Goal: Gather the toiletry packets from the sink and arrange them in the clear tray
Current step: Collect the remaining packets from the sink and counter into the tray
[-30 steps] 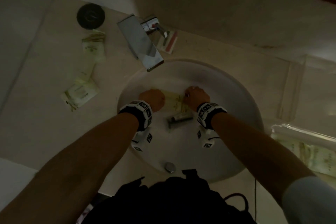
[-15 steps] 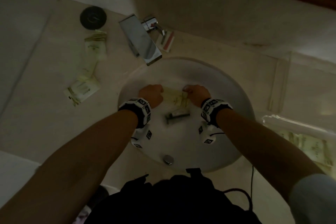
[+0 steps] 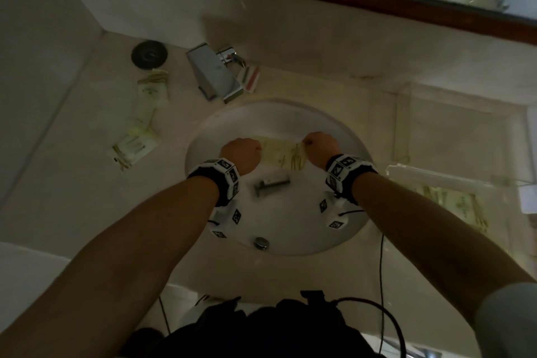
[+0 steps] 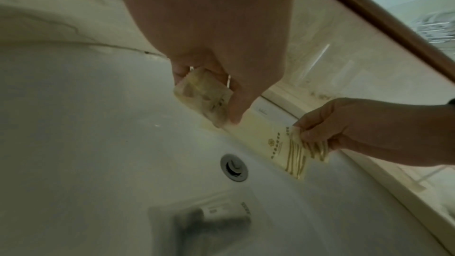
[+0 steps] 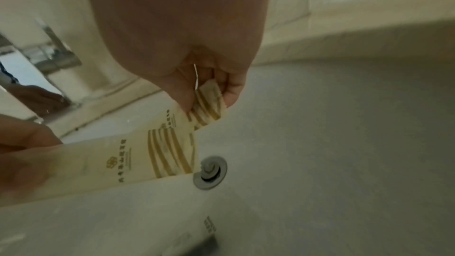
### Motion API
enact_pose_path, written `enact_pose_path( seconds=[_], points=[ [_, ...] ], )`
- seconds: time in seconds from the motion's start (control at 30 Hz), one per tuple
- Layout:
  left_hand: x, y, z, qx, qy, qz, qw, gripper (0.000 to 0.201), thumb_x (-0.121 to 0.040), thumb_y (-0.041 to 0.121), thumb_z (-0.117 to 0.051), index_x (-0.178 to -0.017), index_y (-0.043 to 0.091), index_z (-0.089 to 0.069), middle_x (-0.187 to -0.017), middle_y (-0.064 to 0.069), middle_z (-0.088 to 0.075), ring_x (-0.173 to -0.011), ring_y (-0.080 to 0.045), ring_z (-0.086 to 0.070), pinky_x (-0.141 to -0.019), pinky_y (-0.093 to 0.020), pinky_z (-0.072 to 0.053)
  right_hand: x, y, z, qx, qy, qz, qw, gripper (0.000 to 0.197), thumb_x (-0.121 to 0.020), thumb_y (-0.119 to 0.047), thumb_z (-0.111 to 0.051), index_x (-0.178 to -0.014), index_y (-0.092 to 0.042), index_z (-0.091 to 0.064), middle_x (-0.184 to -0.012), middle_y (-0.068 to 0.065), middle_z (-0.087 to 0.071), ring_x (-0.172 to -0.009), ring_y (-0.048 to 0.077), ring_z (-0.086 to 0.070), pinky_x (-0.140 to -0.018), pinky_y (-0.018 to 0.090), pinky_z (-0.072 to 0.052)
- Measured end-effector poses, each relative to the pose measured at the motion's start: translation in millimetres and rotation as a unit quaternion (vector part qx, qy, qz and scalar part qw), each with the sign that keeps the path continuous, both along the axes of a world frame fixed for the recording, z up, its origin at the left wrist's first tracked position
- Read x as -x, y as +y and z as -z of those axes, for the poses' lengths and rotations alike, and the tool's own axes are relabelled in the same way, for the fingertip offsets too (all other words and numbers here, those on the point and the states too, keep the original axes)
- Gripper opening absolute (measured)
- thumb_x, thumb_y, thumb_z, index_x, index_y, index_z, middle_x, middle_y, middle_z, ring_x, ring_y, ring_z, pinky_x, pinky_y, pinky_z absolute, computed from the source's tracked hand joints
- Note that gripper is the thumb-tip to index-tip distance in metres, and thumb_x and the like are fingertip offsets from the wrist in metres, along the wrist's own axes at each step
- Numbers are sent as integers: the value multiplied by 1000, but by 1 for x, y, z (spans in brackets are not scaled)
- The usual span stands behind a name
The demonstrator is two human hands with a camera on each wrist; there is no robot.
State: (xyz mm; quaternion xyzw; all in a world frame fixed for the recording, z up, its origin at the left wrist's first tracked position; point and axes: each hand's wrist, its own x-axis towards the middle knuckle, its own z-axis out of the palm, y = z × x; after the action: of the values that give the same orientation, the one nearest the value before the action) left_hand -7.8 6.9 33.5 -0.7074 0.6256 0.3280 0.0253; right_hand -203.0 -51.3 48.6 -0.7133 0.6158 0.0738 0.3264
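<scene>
Cream toiletry packets (image 3: 283, 154) with gold stripes are stretched between both hands above the white sink (image 3: 290, 235). My left hand (image 3: 241, 152) pinches their left end, and a crumpled packet end (image 4: 202, 94) shows under its fingers. My right hand (image 3: 319, 148) pinches the striped right end (image 5: 209, 104). The printed packet (image 4: 268, 141) spans the gap between them. The clear tray (image 3: 453, 180) sits on the counter to the right with packets inside. A small dark-and-white tube (image 3: 271, 184) lies in the basin below the hands.
Loose packets (image 3: 135, 148) and another (image 3: 154, 87) lie on the counter left of the sink. A chrome faucet (image 3: 215, 75) overhangs the basin's far rim, with a red-striped packet (image 3: 250, 78) behind it. A black round item (image 3: 149, 54) stands far left. The drain (image 4: 234, 167) sits mid-basin.
Both hands have drawn slightly apart, pulling the packets out between them. The head view has tilted up and now shows the mirror's edge.
</scene>
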Motion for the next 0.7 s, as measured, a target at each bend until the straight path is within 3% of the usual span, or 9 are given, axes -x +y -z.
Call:
enact_pose_path(
  seconds=[0.23, 0.47, 0.57, 0.7],
  points=[
    [23, 7, -27, 76, 30, 0, 997, 30, -99, 23, -41, -111, 10, -64, -113, -12, -66, -101, -31, -60, -85, -33, -46, 31, 5, -39, 68, -12, 20, 997, 33, -95, -14, -39, -116, -5, -63, -117, 15, -64, -105, 33, -59, -89, 38, -49],
    [65, 12, -51, 110, 71, 14, 991, 27, -97, 21, -43, -107, 9, -65, -108, -12, -66, -98, -31, -61, -82, -34, -47, 80, 18, -69, 115, -19, 62, 991, 33, -94, -13, -40, -113, -3, -65, -114, 17, -65, -103, 34, -60, -90, 40, -50],
    [87, 14, -60, 112, 68, 31, 991, 26, -96, 21, -44, -108, 10, -64, -106, -10, -67, -96, -30, -61, -81, -33, -47, 107, 24, -79, 121, -33, 83, 989, 32, -92, -9, -42, -112, -5, -66, -115, 15, -66, -105, 32, -60, -87, 33, -48],
    [116, 16, -70, 126, 66, 45, 989, 23, -94, 20, -43, -98, 13, -64, -91, -8, -66, -83, -29, -61, -69, -27, -40, 146, 34, -91, 132, -41, 114, 984, 34, -89, -9, -44, -113, -11, -68, -117, 11, -67, -108, 31, -60, -93, 35, -48]
  ],
)
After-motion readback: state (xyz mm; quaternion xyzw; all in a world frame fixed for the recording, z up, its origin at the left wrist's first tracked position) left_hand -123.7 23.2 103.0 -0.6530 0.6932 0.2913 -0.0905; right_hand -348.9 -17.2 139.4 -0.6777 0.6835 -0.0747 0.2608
